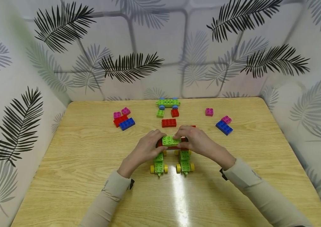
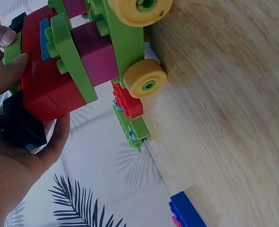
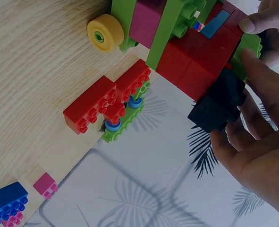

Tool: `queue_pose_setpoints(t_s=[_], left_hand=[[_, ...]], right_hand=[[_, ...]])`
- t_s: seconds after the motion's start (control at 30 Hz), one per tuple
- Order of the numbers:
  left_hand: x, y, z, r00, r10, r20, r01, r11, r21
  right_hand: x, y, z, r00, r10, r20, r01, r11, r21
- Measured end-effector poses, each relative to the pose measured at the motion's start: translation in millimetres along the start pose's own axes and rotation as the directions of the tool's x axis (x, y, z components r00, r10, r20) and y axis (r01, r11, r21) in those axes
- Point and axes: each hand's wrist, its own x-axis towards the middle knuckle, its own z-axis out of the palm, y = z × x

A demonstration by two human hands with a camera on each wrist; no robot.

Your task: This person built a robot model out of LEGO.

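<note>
Near the middle of the tabletop (image 1: 92, 189), both hands clasp a brick model (image 1: 173, 148) built of red, green and purple bricks on two green wheeled bases with yellow wheels (image 2: 145, 78). The left hand (image 1: 146, 149) grips its left end, the right hand (image 1: 197, 142) its right end, fingertips on the green bricks (image 1: 171, 140) on top. It looks light, rigid and smooth, but its press-fit joints could pop apart; the red block (image 3: 196, 61) is probably the safest hold. No writing is legible.
</note>
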Motion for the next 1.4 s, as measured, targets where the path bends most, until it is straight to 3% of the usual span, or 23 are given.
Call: queue_pose_setpoints(t_s=[0.3, 0.9, 1.17, 1.4], left_hand=[[-0.8, 1.3, -0.8, 1.0, -0.003, 0.003, 0.003, 1.0, -0.001], [0.2, -1.8, -3.1, 0.999, 0.037, 0.022, -0.036, 0.999, -0.016], [1.5, 0.3, -5.3, 0.999, 0.018, 0.038, -0.018, 1.0, 0.001], [0.8, 2.9, -6.3, 0.999, -0.004, 0.052, 0.004, 1.0, -0.005]], right_hand=[[-1.9, -1.8, 0.9, 1.0, -0.017, -0.017, 0.017, 0.999, -0.03], [-5.2, 1.1, 2.3, 1.0, -0.008, -0.008, 0.008, 0.999, 0.045], [-7.1, 3.0, 5.6, 0.998, -0.041, -0.039, 0.041, 0.999, -0.007], [-9.2, 3.8, 7.8, 0.998, -0.04, -0.054, 0.041, 0.999, 0.013]])
